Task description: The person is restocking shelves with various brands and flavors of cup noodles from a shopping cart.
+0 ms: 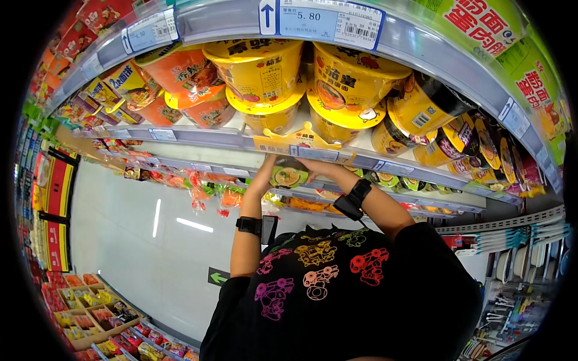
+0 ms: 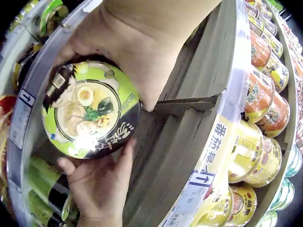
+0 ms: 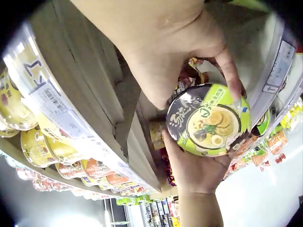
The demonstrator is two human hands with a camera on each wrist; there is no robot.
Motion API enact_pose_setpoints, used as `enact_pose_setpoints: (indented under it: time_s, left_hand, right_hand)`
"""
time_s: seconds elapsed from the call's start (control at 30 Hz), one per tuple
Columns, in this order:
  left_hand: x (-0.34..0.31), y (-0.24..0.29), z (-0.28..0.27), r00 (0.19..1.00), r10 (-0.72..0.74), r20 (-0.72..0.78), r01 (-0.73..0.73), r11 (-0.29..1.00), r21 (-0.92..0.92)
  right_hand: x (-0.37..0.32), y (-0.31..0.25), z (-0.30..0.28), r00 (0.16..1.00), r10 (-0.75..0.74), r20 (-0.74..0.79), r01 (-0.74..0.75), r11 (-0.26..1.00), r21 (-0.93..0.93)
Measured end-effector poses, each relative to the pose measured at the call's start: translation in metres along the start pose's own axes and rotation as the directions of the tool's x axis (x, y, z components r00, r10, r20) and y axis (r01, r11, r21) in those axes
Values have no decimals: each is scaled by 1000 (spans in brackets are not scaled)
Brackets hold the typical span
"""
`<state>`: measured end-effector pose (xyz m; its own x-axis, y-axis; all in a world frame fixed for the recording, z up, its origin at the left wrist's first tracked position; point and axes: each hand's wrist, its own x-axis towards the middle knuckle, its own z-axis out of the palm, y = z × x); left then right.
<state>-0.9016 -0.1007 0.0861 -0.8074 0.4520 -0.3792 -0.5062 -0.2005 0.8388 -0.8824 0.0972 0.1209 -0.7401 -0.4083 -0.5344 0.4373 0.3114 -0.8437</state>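
Observation:
Both hands hold an instant noodle bowl between them, just under the shelf edge in the head view. Its green and black lid, printed with noodles and a halved egg, faces the left wrist camera. On one side, my left hand grips the bowl; in the right wrist view that left hand has its fingers partly hidden behind it. My right hand grips the opposite side. Seen from the right wrist, the right hand curls its fingers round the rim of the lid.
Stacked yellow noodle bowls and orange bowls fill the shelf above the hands. A price-tagged shelf edge runs close over them. Bagged goods hang lower. Floor lies to the left, with snack bins beyond.

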Motion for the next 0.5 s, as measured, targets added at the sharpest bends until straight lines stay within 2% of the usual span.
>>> enact_pose_setpoints:
  time_s: [0.03, 0.13, 0.23, 0.3, 0.33, 0.43, 0.5]
  left_hand:
    - [-11, 9, 7, 994, -111, -23, 110, 993, -31]
    - [-17, 11, 4, 992, -54, -114, 69, 989, 134]
    - [-20, 13, 5, 984, 0, -180, 26, 990, 141]
    - [-16, 7, 1, 970, 50, -238, -28, 995, 95]
    - [-16, 4, -2, 963, 81, -256, -66, 996, 64]
    - [-16, 5, -6, 951, 130, -279, -124, 992, 38]
    - [-21, 10, 1, 946, 144, -289, -130, 989, 67]
  right_hand:
    - [-1, -1, -2, 998, 17, 57, -15, 1000, -23]
    - [-8, -9, 2, 999, -28, 34, 28, 999, 21]
    - [1, -7, 7, 999, -28, -45, 34, 990, 137]
    - [10, 2, 11, 987, -109, -119, 134, 964, 228]
    - [12, 8, 12, 975, -203, -94, 224, 886, 407]
    - [30, 21, 17, 957, -265, -121, 287, 788, 545]
    - [39, 26, 20, 954, -273, -124, 295, 778, 555]
